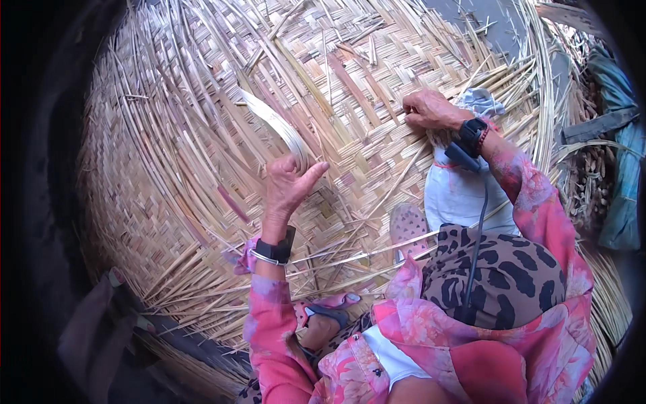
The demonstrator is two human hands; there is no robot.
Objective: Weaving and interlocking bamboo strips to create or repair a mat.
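Note:
My left hand (293,178) grips a bent bundle of pale strips (266,118) above the woven mat (350,168), with its thumb out to the right. My right hand (431,111) is closed low over the mat, beside a light grey cloth (478,101) at the top of a white tied sack (457,198); what its fingers hold, if anything, is hidden. Loose straw-coloured strips stick out across the mat's surface and edges. Both my wrists carry black devices.
My foot in a pink patterned covering (407,225) rests on the mat. At the right lie piled stalks (582,175) and blue-green sheeting (616,195). Dark cloth (87,337) lies at the lower left. Grey ground (505,27) shows beyond the mat's far edge.

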